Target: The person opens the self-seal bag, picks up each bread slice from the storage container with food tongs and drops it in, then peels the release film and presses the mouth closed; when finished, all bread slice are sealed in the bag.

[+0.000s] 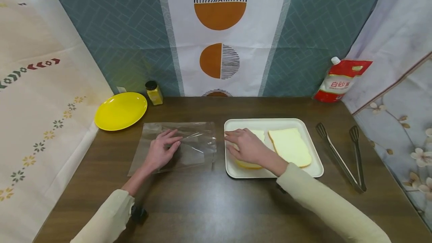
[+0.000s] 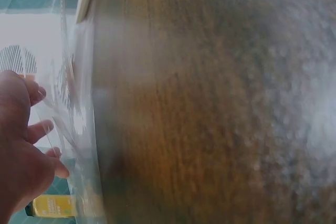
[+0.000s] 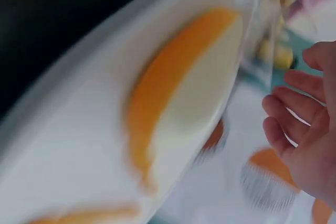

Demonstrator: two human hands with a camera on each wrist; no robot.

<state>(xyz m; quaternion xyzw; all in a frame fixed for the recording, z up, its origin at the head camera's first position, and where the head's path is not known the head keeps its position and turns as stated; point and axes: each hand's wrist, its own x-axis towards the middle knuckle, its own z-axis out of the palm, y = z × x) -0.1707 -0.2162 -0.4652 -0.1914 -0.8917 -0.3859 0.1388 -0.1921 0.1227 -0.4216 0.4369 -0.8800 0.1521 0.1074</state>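
My left hand (image 1: pixel 161 151) reaches over a clear plastic bag (image 1: pixel 194 160) lying on the table. Its fingers are apart and touch the creased film, also seen in the left wrist view as thin plastic (image 2: pixel 84 108) beside the hand (image 2: pixel 23 150). Over the left part of a white tray (image 1: pixel 275 120) hovers my right hand (image 1: pixel 248 147), partly covering one bread slice (image 1: pixel 258 134). A second slice (image 1: pixel 291 147) lies to the right on that tray. In the right wrist view the fingers of the right hand (image 3: pixel 310 119) are loosely bent, apart from the bread (image 3: pixel 184 82).
Metal tongs (image 1: pixel 342 160) lie spread right of the tray. A yellow plate (image 1: pixel 121 111) and a yellow jar with a black lid (image 1: pixel 154 93) are at the back left. A red and white pouch (image 1: pixel 339 80) leans at the back right corner.
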